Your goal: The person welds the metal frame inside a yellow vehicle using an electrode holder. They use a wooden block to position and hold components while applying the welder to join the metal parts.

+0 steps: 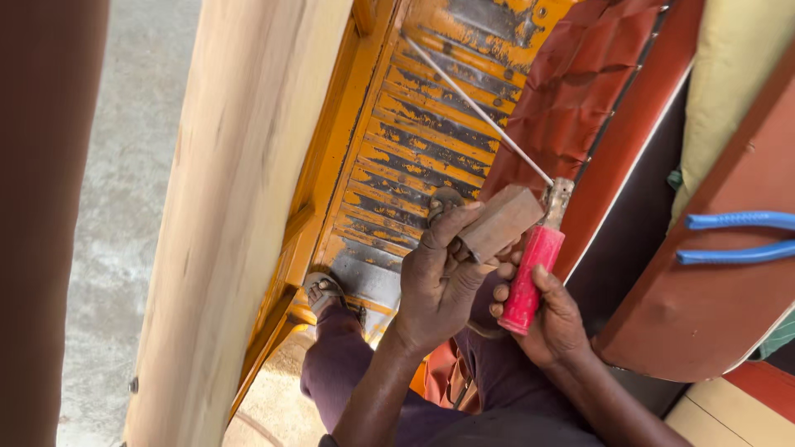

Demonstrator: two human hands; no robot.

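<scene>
My left hand (439, 277) grips a small rectangular wooden block (499, 222), held against the top of a tool. My right hand (551, 319) is closed around the red handle (530, 277) of that tool. Its long thin metal shaft (476, 106) runs up and left across a ribbed orange metal panel (414, 141) with worn, peeling paint. The two hands meet just above my lap.
A pale wooden plank (240, 190) stands at the left. Blue-handled pliers (737, 236) lie on a reddish-brown board (704, 306) at the right. Red corrugated sheet (580, 91) lies beside the panel. My sandalled foot (325, 291) rests on the panel's lower edge. Concrete floor (132, 165) is far left.
</scene>
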